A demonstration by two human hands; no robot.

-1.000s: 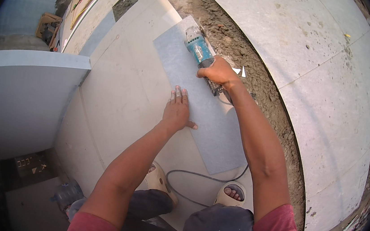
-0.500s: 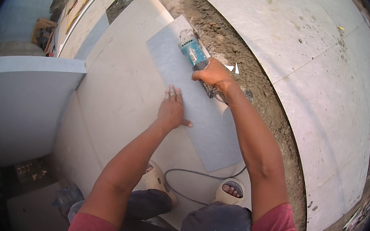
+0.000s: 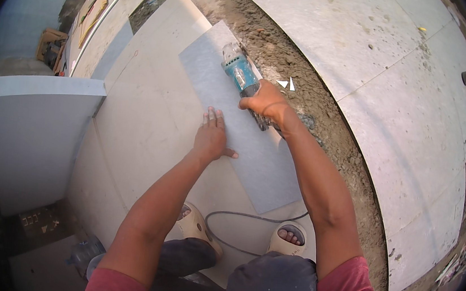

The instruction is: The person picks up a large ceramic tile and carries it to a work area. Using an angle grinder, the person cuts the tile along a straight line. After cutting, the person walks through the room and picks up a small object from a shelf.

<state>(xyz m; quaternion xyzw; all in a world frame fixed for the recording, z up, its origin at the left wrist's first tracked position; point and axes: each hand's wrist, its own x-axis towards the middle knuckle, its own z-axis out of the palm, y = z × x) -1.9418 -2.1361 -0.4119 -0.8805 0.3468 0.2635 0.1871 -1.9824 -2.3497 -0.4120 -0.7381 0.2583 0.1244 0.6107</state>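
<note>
On the left of the view a tall pale grey slab (image 3: 29, 135) stands on edge, and just beside it a broad beige floor tile (image 3: 145, 119) lies flat and carries the work. Across that tile rests a long, narrow light grey tile (image 3: 244, 146), running away from the person on a slant. The left hand (image 3: 210, 137) lies palm down on this grey tile near its middle, fingers (image 3: 211, 118) stretched out flat and together, the thumb spread to the side, pressing on the surface and gripping nothing. To its right, the right hand (image 3: 265, 100) is clenched around the dark rear handle of a teal angle grinder (image 3: 239, 72), whose head sits at the far right edge of the grey tile, beyond the fingertips of the left hand and well clear of them. Judging by the tool's place near the tile's far end, the cut along that edge appears to be well advanced or close to its end, though no kerf can be made out, so how much is left cannot be told. A dark power cord (image 3: 236, 225) loops on the beige tile between two beige sandals (image 3: 196, 227). Further right lie a strip of rough grey-brown mortar bed (image 3: 326, 127), two small white wedge spacers (image 3: 286, 84) and large pale laid tiles (image 3: 418, 108).
</note>
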